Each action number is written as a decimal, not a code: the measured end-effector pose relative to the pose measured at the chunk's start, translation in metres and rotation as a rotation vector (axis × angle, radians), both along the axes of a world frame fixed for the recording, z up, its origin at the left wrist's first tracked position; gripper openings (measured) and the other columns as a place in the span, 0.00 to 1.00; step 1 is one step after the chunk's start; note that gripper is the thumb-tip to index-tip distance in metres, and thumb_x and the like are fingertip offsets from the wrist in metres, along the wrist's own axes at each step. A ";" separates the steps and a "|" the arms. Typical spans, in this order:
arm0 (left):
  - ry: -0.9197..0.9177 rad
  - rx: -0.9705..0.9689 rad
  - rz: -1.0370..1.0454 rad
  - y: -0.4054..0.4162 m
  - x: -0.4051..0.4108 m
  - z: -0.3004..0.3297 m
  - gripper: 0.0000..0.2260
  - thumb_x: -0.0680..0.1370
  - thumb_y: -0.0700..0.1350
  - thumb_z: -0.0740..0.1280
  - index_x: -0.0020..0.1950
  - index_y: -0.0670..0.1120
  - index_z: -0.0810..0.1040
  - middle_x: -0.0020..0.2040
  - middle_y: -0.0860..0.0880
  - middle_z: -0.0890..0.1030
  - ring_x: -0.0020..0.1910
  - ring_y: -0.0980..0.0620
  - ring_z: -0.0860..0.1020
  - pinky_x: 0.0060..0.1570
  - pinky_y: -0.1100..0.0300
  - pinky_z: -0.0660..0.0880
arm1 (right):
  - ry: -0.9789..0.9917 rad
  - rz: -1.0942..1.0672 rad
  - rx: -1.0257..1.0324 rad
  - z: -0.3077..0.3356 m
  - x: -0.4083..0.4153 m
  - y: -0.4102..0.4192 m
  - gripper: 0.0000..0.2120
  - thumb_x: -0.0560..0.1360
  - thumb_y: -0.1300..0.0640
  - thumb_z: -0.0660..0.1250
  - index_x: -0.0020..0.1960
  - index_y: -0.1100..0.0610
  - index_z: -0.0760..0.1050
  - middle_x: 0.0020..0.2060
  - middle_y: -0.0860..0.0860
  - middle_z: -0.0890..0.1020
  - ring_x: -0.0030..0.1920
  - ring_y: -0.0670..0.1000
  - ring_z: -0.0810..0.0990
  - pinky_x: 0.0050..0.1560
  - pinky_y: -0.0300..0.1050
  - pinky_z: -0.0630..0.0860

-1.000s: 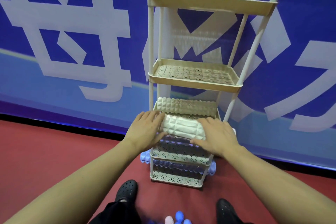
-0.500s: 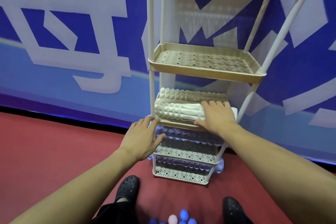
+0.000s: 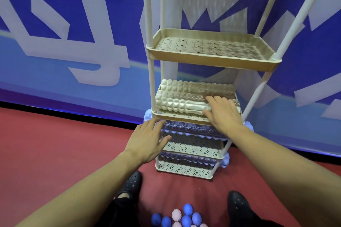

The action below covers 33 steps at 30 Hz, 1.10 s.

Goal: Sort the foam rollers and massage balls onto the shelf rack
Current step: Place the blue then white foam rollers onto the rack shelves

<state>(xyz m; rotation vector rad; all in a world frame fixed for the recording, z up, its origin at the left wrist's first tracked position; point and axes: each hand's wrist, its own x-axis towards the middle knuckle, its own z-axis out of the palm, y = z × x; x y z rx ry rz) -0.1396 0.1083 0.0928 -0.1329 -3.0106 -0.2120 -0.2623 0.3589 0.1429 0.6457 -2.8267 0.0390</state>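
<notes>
Cream foam rollers [image 3: 180, 104], two, lie side by side on the rack [image 3: 212, 61] third tier, long axes left-right. Right hand [image 3: 222, 114] rests flat on front roller's right end, grip released. Left hand [image 3: 147, 141] released, beside rack. Massage balls [image 3: 181, 217] on floor between shoes, directly below both hands; left looks freer to reach.

We see a red carpeted floor [image 3: 55, 145] running back to a large blue banner wall [image 3: 203, 14] printed with big white character shapes [image 3: 73, 51], its lower part a paler blue, with a dark strip [image 3: 64, 108] along the base.
</notes>
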 end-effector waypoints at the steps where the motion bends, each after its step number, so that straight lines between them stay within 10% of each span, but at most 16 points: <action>1: -0.013 0.002 -0.004 0.002 0.001 -0.002 0.32 0.79 0.67 0.47 0.76 0.50 0.66 0.72 0.50 0.70 0.66 0.45 0.74 0.64 0.50 0.71 | 0.018 0.036 -0.053 -0.003 0.006 0.001 0.23 0.81 0.45 0.63 0.72 0.53 0.69 0.61 0.51 0.77 0.61 0.57 0.75 0.62 0.52 0.68; 6: -0.064 0.020 -0.046 0.012 0.018 -0.016 0.30 0.79 0.66 0.49 0.76 0.51 0.66 0.71 0.50 0.70 0.66 0.46 0.73 0.64 0.50 0.71 | -0.010 0.099 -0.257 -0.027 0.062 0.014 0.21 0.81 0.47 0.63 0.72 0.52 0.70 0.65 0.49 0.77 0.65 0.55 0.74 0.65 0.53 0.72; 17: -0.405 0.035 -0.198 0.067 0.052 -0.075 0.38 0.74 0.71 0.45 0.74 0.50 0.69 0.73 0.50 0.70 0.70 0.46 0.70 0.68 0.50 0.69 | -0.810 -0.099 0.186 -0.110 0.125 0.061 0.25 0.79 0.41 0.61 0.74 0.48 0.69 0.70 0.53 0.75 0.69 0.57 0.75 0.67 0.52 0.73; 21: -0.596 0.072 -0.198 0.101 0.043 -0.089 0.26 0.81 0.61 0.60 0.74 0.48 0.70 0.72 0.46 0.72 0.70 0.43 0.71 0.69 0.50 0.68 | -0.880 -0.122 0.196 -0.118 0.128 0.092 0.24 0.79 0.41 0.63 0.72 0.50 0.72 0.68 0.53 0.78 0.68 0.57 0.75 0.67 0.50 0.72; 33: -0.639 0.231 -0.274 0.273 0.002 -0.114 0.23 0.82 0.58 0.61 0.73 0.49 0.72 0.70 0.46 0.75 0.67 0.47 0.75 0.67 0.57 0.69 | -1.018 -0.488 -0.022 -0.206 0.141 0.322 0.33 0.74 0.34 0.57 0.73 0.51 0.71 0.68 0.51 0.78 0.65 0.54 0.78 0.68 0.51 0.73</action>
